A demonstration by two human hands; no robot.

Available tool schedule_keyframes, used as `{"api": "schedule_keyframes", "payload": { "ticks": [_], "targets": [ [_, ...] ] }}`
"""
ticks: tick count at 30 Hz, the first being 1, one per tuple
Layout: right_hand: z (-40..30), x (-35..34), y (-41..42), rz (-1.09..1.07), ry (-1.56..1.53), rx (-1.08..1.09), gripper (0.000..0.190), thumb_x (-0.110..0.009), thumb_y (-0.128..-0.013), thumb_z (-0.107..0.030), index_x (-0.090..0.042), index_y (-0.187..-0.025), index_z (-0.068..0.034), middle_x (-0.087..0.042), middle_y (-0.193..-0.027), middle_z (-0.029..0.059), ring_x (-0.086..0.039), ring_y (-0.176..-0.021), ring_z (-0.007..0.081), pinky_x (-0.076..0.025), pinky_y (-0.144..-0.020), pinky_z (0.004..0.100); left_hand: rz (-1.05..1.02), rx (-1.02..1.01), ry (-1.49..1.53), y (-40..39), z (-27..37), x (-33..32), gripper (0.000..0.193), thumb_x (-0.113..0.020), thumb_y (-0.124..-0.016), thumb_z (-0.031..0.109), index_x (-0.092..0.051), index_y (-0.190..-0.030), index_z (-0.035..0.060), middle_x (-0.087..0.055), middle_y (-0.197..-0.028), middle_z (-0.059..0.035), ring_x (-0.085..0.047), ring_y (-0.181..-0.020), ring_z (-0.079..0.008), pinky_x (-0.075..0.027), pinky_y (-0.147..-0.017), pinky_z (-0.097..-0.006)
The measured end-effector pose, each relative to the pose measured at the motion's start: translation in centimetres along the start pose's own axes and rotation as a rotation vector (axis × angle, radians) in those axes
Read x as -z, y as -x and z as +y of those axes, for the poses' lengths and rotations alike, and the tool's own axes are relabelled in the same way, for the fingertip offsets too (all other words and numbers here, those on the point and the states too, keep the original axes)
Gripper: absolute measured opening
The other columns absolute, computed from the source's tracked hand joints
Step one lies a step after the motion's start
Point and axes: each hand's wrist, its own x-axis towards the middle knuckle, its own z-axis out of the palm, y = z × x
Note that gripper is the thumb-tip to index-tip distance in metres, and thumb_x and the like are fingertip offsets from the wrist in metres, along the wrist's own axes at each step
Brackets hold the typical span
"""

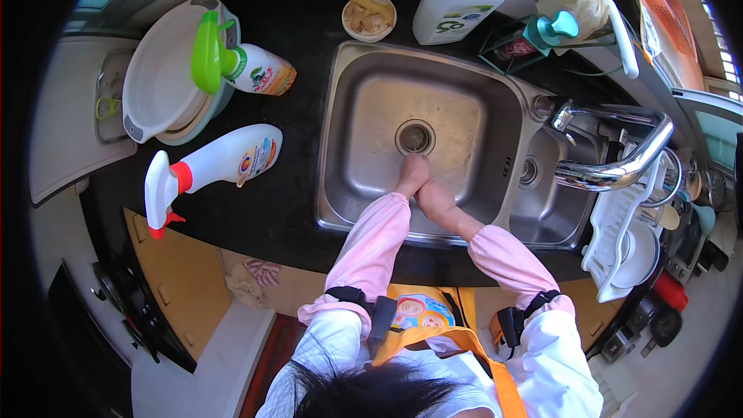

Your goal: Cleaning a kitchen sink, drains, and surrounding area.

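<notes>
Both hands meet over the large stainless steel sink basin (pixel 371 110), just on the near side of its drain strainer (pixel 415 137). My left hand (pixel 414 170) hangs with its back up and its fingers hidden below. Pressed against its right side is my right hand (pixel 436 197), bent inward at the wrist. Nothing shows in either hand, though the fingers cannot be made out. Pink sleeve covers wrap both forearms. To the right, the chrome faucet (pixel 616 177) points over the smaller basin (pixel 543 203).
Two spray bottles (pixel 264 72) (pixel 232 157) lie left of the sink, one against stacked basins (pixel 165 64). Behind it are a bowl of peelings (pixel 369 17), a white pump bottle (pixel 458 3) and a teal-topped dispenser (pixel 540 32). A dish rack (pixel 618 232) stands right.
</notes>
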Motion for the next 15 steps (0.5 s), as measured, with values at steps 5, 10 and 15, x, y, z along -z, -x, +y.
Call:
{"api": "schedule_keyframes", "payload": {
  "ticks": [5, 10, 15],
  "targets": [
    [-0.2, 1.3, -0.7, 0.074, -0.056, -0.154, 0.031, -0.053, -0.087, -0.027, -0.054, -0.094, 0.003, -0.064, -0.082, 0.0209, -0.063, -0.072, 0.0397, -0.05, -0.066, 0.0461, 0.058, 0.029, 0.311, -0.1, -1.0, 1.1, 0.038, -0.059, -0.083, 0.031, -0.061, -0.095, -0.0048, -0.063, -0.087, -0.0244, -0.062, -0.082, -0.0391, -0.048, -0.074, -0.0449],
    [-0.8, 8.0, 1.8, 0.263, -0.595, -0.019, 0.04, -0.074, -0.076, -0.026, -0.056, -0.099, 0.001, -0.063, -0.081, 0.0135, -0.063, -0.067, 0.0249, -0.049, -0.062, 0.0351, -0.239, -0.134, 0.696, 3.1, 0.8, 7.6, 0.029, -0.071, -0.078, 0.019, -0.057, -0.098, 0.0027, -0.062, -0.085, -0.0017, -0.058, -0.071, -0.0079, -0.047, -0.054, -0.0232],
    [0.2, 13.7, 4.8, 0.062, -1.25, -0.059, 0.025, -0.059, -0.089, -0.021, -0.064, -0.096, 0.002, -0.064, -0.083, 0.0022, -0.054, -0.073, 0.0045, -0.043, -0.063, 0.0202, -0.424, -0.456, 0.871, 9.0, 5.3, 14.7, 0.049, -0.068, -0.076, -0.003, -0.049, -0.12, 0.0027, -0.059, -0.103, -0.0053, -0.058, -0.095, -0.0115, -0.048, -0.082, -0.0252]
  ]
}}
